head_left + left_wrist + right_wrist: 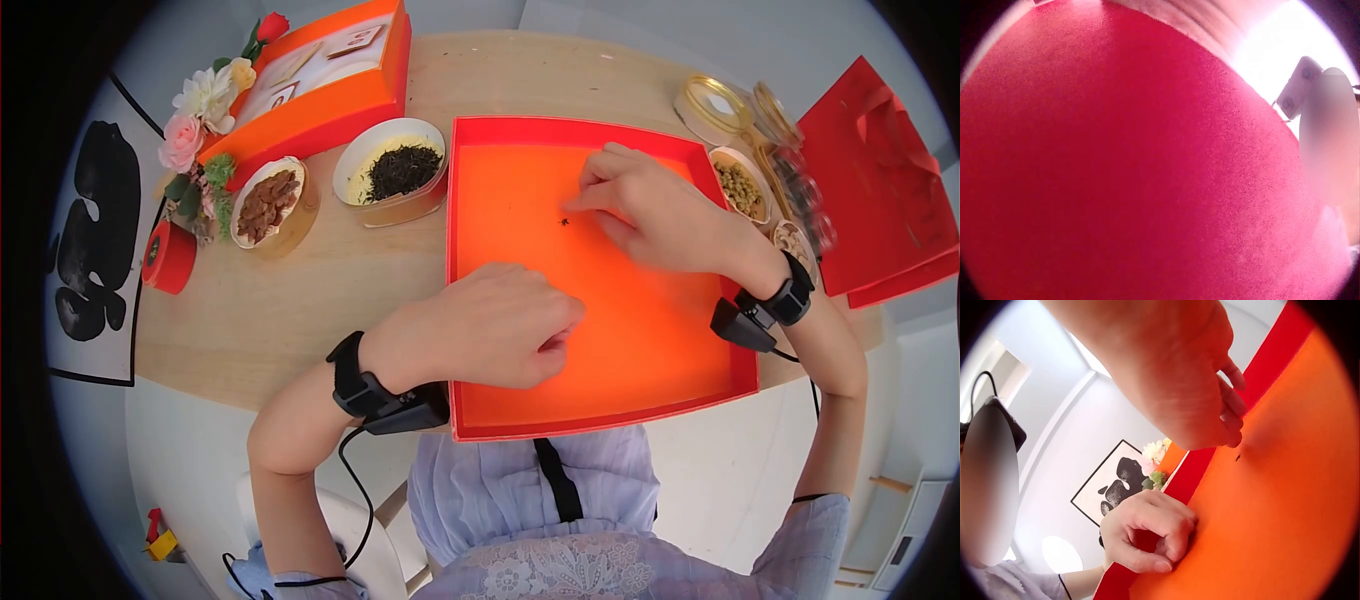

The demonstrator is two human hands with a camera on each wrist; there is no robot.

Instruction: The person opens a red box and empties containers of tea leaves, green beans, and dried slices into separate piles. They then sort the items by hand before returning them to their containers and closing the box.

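Observation:
A shallow red box with an orange floor [640, 330] lies before the person. Over its upper part is the right hand [655, 208], fingers bent and fingertips low beside a small dark speck [565, 221]; whether they pinch anything is hidden. In the right wrist view the same speck [1237, 457] lies just under the right hand's [1172, 381] fingertips. The left hand [490, 325] rests loosely curled at the box's left side, nothing visible in it; the right wrist view shows the left hand [1150, 528] with thumb near the fingers. Red surface [1116, 156] fills most of the left wrist view.
Left of the box stand a bowl of dark shreds [403, 172], a bowl of brown pieces [268, 205], flowers [205, 100] and an orange box [330, 95]. On the right are a bowl of greenish bits [740, 185], gold-rimmed lids [714, 108] and a red bag [880, 190].

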